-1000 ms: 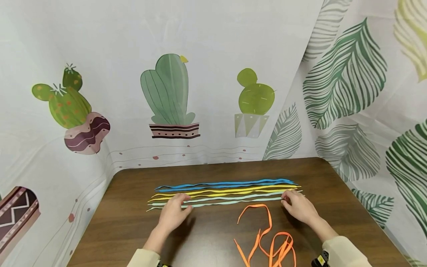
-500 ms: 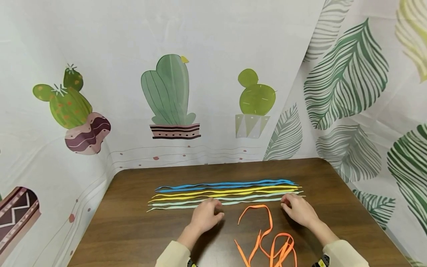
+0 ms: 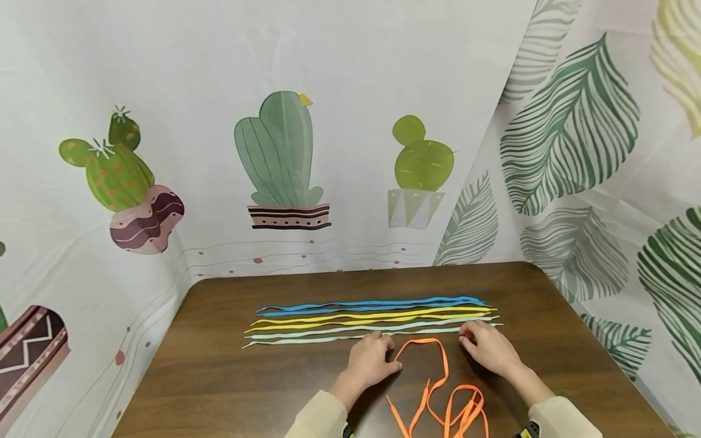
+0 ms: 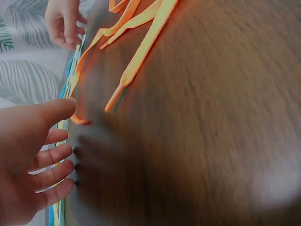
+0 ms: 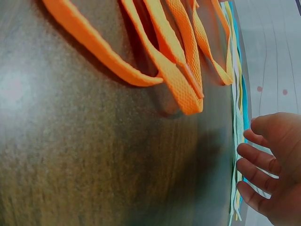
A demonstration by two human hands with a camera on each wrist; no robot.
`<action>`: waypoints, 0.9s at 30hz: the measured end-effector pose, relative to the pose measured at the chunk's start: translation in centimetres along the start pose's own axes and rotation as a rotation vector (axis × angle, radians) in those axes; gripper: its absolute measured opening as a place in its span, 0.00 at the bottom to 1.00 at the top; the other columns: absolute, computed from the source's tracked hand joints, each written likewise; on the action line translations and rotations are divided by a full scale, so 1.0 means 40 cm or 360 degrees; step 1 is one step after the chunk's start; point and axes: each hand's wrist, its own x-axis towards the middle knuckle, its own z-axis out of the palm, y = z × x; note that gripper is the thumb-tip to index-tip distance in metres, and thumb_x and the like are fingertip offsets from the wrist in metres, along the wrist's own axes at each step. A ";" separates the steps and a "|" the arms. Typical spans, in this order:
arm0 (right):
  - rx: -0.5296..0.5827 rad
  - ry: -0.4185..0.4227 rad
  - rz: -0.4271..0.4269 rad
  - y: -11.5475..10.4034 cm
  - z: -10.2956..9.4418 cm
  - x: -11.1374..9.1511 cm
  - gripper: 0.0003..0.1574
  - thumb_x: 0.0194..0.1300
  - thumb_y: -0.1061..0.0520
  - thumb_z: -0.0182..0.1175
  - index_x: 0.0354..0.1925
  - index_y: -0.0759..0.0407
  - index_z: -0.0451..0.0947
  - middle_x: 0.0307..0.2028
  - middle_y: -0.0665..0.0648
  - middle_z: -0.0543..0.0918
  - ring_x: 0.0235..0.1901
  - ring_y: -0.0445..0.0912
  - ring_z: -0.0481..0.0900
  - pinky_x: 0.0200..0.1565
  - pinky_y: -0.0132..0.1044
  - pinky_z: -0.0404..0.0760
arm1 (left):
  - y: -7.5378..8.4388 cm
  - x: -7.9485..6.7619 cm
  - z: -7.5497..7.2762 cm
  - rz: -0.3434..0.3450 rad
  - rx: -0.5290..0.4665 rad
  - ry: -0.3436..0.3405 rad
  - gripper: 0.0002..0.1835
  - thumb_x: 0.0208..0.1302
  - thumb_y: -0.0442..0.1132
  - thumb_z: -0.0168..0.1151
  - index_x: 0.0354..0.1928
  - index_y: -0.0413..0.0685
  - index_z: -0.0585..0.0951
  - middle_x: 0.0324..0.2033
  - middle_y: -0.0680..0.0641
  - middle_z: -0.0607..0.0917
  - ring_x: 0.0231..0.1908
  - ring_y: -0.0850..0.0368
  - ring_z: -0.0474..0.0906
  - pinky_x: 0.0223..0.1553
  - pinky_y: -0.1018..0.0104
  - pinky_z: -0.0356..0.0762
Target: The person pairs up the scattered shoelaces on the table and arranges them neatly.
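An orange shoelace (image 3: 445, 364) lies loosely looped on the near part of the table. My left hand (image 3: 369, 362) is beside its far end, thumb close to the lace, fingers relaxed and apart in the left wrist view. Nothing is in that hand. Beyond it stretch mint-green laces (image 3: 306, 335), yellow laces (image 3: 383, 316) and blue laces (image 3: 383, 302), laid straight in side-by-side rows. My right hand (image 3: 490, 347) hovers near the right end of the mint laces, its fingers (image 5: 256, 174) loosely bent and holding nothing.
The brown wooden table (image 3: 219, 377) carries all the laces. Behind it hangs a white cloth (image 3: 350, 121) printed with cacti, and a leaf-printed cloth (image 3: 575, 134) hangs on the right.
My left hand has moved right, from the left part of the mint laces to the orange shoelace's far end. My right hand has barely shifted. The laces lie as before.
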 end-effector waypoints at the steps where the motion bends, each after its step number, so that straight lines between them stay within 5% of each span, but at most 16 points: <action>1: 0.0001 0.0002 -0.0003 0.000 0.002 -0.001 0.07 0.53 0.60 0.65 0.30 0.51 0.76 0.26 0.46 0.74 0.25 0.38 0.71 0.28 0.36 0.71 | 0.004 0.003 0.003 -0.0014 0.0019 -0.0009 0.19 0.47 0.57 0.68 0.37 0.55 0.79 0.30 0.55 0.75 0.29 0.60 0.72 0.24 0.68 0.69; 8: 0.0008 -0.0014 0.0013 -0.005 0.006 -0.006 0.07 0.54 0.60 0.64 0.30 0.49 0.75 0.26 0.46 0.73 0.25 0.38 0.71 0.28 0.35 0.71 | 0.030 0.014 0.016 -0.0115 0.0072 -0.0005 0.16 0.46 0.56 0.69 0.30 0.57 0.76 0.28 0.54 0.73 0.26 0.59 0.69 0.22 0.68 0.66; 15: 0.0021 -0.0026 0.0016 -0.007 0.007 -0.003 0.06 0.55 0.59 0.64 0.31 0.51 0.76 0.26 0.46 0.74 0.26 0.38 0.71 0.28 0.35 0.72 | 0.033 0.021 0.025 -0.0089 0.0043 0.0088 0.12 0.51 0.46 0.68 0.20 0.57 0.73 0.23 0.56 0.71 0.22 0.61 0.68 0.18 0.70 0.62; 27: 0.0058 -0.0036 0.0021 -0.022 0.000 -0.005 0.06 0.55 0.59 0.64 0.31 0.50 0.76 0.26 0.45 0.73 0.26 0.37 0.69 0.28 0.34 0.70 | 0.009 0.012 0.000 -0.0012 0.0007 0.0175 0.02 0.53 0.38 0.64 0.28 0.55 0.82 0.25 0.56 0.79 0.26 0.59 0.77 0.21 0.69 0.70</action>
